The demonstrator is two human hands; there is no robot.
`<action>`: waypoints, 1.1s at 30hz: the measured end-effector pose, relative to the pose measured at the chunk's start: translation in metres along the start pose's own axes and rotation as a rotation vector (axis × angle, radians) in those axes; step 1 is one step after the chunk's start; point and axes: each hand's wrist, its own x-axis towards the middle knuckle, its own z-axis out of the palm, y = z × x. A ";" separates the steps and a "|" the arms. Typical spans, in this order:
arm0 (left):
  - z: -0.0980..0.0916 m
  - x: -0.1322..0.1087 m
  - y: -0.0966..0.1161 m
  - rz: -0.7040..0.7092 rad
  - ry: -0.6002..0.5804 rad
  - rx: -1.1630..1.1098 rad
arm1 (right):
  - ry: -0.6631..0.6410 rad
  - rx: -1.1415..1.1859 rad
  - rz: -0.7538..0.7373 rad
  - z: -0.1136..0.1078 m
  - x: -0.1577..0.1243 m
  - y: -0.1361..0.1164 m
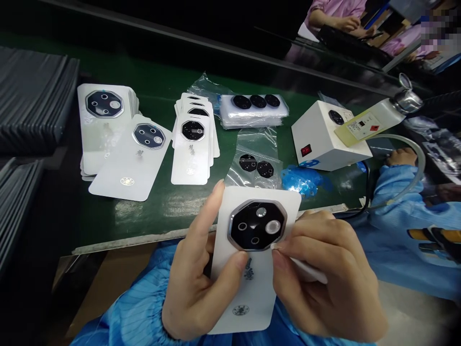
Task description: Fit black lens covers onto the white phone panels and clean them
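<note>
I hold a white phone back cover [252, 283] upright in front of me, its black octagonal camera panel [256, 225] facing me. My left hand [196, 283] grips the cover's left edge, thumb on its face and forefinger along the side. My right hand [324, 278] is closed at the panel's right lower edge, fingertips pinched against it; whether they hold anything is too small to tell.
On the green conveyor belt [158, 206] lie stacks of white covers [108, 125] [194, 139], clear bags with black lens panels [257, 163] [254, 108], blue film bits [304, 179] and a white box with a red switch [324, 137]. Dark trays [32, 96] sit left. Another person's blue sleeve [406, 202] is at right.
</note>
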 end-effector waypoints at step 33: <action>0.004 -0.004 -0.016 0.161 0.108 0.323 | 0.072 -0.081 0.029 0.013 0.003 -0.005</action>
